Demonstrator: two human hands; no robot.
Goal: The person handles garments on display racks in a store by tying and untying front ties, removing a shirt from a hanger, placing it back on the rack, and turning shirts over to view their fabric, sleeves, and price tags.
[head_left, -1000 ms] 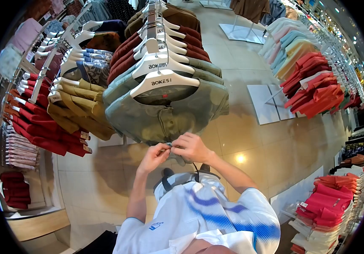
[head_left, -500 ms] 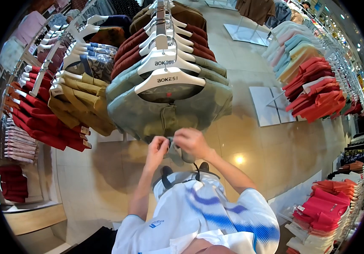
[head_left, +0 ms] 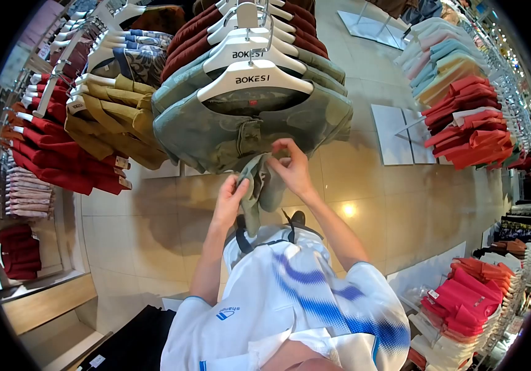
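A grey-green patterned shirt point(head_left: 216, 133) hangs at the front of the rack on a white hanger point(head_left: 253, 79) lettered BOKESI. Its front placket hangs down the middle, and the lower front is pulled toward me, showing a paler inner side. My left hand point(head_left: 229, 196) pinches the front edge low on the left, thumb on top. Higher and to the right, my right hand point(head_left: 291, 170) has curled fingers and thumb at the other front edge of the shirt. Its fingertips partly hide the cloth there.
Behind hang more green shirts and several dark red garments point(head_left: 185, 46). Mustard garments point(head_left: 108, 117) and red ones point(head_left: 67, 154) hang at the left. Coral tops point(head_left: 472, 127) and a pink top point(head_left: 466, 297) are at the right. A wooden ledge point(head_left: 49, 303) stands lower left.
The shirt's lower front has been drawn up and spread, showing more inner cloth. My right hand has moved up and right, away from my left. The view has shifted slightly.
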